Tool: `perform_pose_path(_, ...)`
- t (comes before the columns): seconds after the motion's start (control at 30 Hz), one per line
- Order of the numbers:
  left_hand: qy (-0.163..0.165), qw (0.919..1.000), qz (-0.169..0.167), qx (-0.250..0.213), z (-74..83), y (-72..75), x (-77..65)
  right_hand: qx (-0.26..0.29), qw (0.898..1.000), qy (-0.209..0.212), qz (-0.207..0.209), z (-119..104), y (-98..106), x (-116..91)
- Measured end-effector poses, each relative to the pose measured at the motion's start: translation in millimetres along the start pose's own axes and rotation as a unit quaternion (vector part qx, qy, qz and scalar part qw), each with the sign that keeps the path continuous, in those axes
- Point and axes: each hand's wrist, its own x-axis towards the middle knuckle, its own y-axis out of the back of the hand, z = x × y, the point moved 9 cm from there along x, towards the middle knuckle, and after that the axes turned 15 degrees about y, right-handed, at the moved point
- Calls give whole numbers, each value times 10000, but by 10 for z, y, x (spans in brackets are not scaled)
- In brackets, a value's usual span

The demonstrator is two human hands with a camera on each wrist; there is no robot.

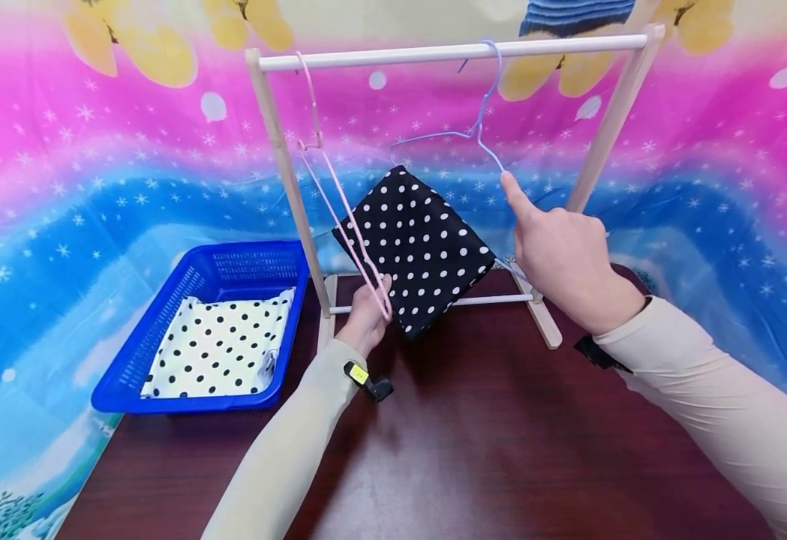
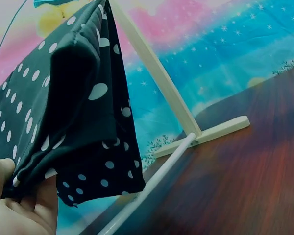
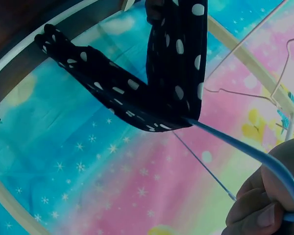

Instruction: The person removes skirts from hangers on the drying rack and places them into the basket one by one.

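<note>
A black cloth with white dots (image 1: 420,240) hangs folded over the lower wire of a blue hanger (image 3: 245,146). That hanger is hooked on the rack's top rail. My left hand (image 1: 364,319) pinches the lower left edge of the cloth, thumb on the near face. Curled fingers of my right hand (image 1: 564,262) grip the blue hanger at its right end, with the index finger stretched along the sloping wire. A pink hanger (image 1: 339,187) hangs edge-on at the left of the rail, its lower end overlapping my left hand in the head view.
The rack (image 1: 400,56) has a white top rail and wooden posts. Left of it, a blue basket (image 1: 112,379) holds a white cloth with black dots (image 1: 214,349). Both stand on a dark brown table (image 1: 474,442). A colourful printed curtain (image 1: 35,187) surrounds the table.
</note>
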Motion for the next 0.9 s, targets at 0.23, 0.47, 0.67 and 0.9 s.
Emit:
perform_pose_path(0.23, -64, 9995, -244, 213, -25, 6, 45, 15, 10000, -14, -64, 48, 18, -22)
perform_pose_path(0.47, -72, 9986, -259, 456, -76, 45, 38, 132, 9998, -43, -107, 77, 9, -28)
perform_pose_path(0.67, -48, 9982, -191, 561, -143, 93, 9, 260, 9996, -59, -45, 97, 19, -37)
perform_pose_path(0.9, -6, 9974, -156, 709, -178, 117, -9, 308, 9994, -95, -100, 133, 19, -33)
